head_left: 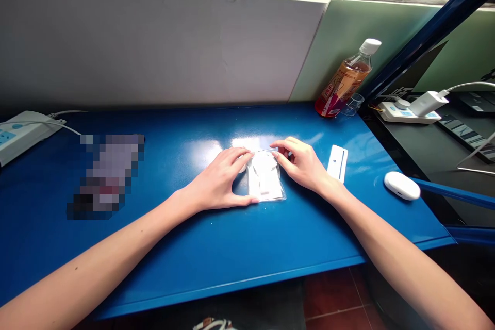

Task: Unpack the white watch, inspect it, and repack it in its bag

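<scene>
A small clear plastic bag (266,181) with white contents lies flat on the blue table (193,247), near its middle. My left hand (222,181) rests on the bag's left side, thumb at its lower edge and fingers curled onto its upper left corner. My right hand (301,164) presses on the bag's upper right corner, fingers bent and close together. Both hands hold the bag down against the table.
A white flat strip (337,163) lies right of my right hand, and a white oval case (402,185) near the table's right edge. A bottle of orange drink (345,80) stands at the back right beside a power strip with a charger (412,110). Another power strip (19,134) sits far left.
</scene>
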